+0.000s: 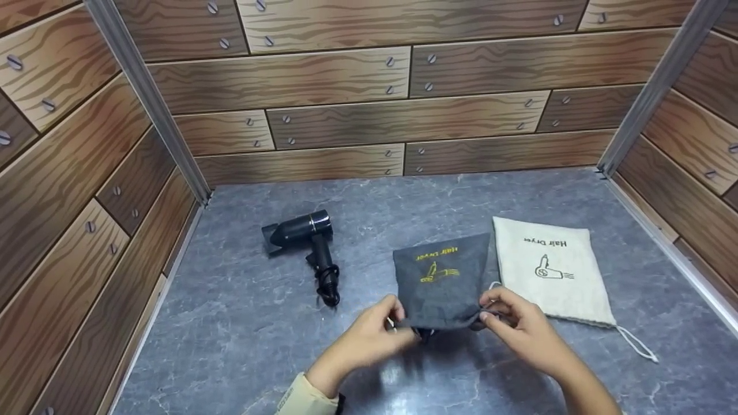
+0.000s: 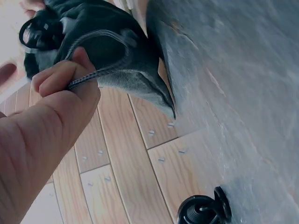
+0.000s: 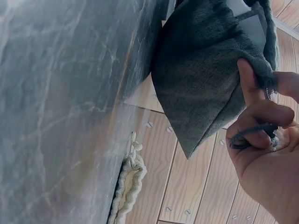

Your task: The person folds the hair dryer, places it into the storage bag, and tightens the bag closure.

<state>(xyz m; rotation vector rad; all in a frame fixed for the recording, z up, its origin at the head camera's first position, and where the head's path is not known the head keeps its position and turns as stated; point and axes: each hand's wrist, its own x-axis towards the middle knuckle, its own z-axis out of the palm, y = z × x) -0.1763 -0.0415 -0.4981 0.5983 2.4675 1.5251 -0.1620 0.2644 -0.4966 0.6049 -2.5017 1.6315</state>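
A dark grey drawstring bag with yellow "Hair Dryer" print lies between the hands, its mouth toward the person. My left hand grips the left of the mouth; in the left wrist view a grey cord loops from its fingers. On the right of the mouth, my right hand pinches the hem between thumb and fingers, more cord caught in its curled fingers. Black coiled cable shows at the mouth. Something pale and flat is visible inside; the rest of the contents is hidden.
A black hair dryer with its cord bundled lies on the left of the grey marbled table. To the right lies a cream drawstring bag with black print, its string trailing toward the person. Wood-patterned walls enclose the back and sides.
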